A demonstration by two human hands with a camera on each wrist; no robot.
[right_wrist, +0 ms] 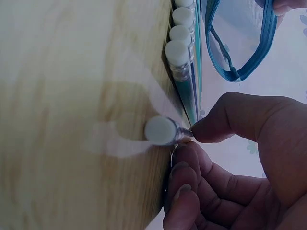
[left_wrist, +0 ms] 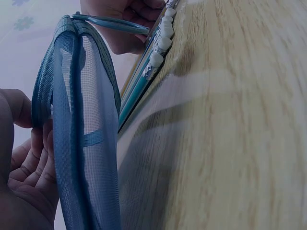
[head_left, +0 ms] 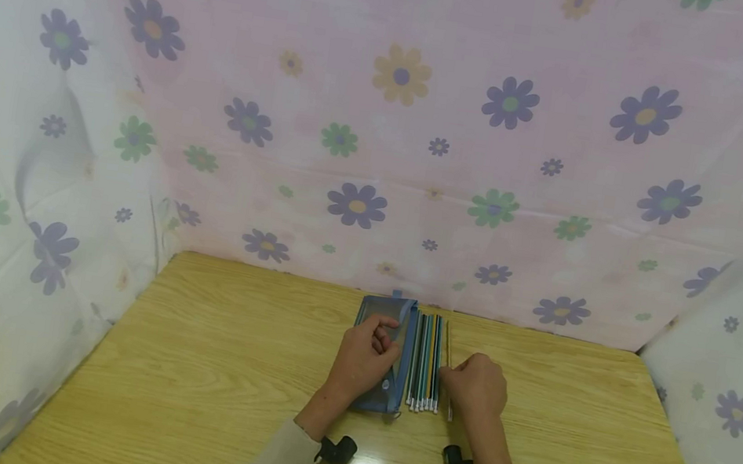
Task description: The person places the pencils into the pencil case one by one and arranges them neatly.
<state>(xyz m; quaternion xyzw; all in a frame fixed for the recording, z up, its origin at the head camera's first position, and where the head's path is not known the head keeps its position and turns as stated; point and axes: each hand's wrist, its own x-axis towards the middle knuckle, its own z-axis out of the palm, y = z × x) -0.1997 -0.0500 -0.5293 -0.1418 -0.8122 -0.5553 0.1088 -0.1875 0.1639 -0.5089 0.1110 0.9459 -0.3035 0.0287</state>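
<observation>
A blue mesh zip pouch lies on the table with its zipped side raised and gaping. My left hand is over it, the thumb and curled fingers pinching its edge. Right beside the pouch runs a row of striped pencils, their white eraser ends toward me. One more pencil stands a little apart on the right. My right hand pinches that pencil near its eraser between thumb and fingertips. Most of the pouch's inside is hidden in the head view.
The wood-grain table extends to both sides of the hands. A flowered cloth hangs behind it and along the sides. Black wrist devices sit at both cuffs.
</observation>
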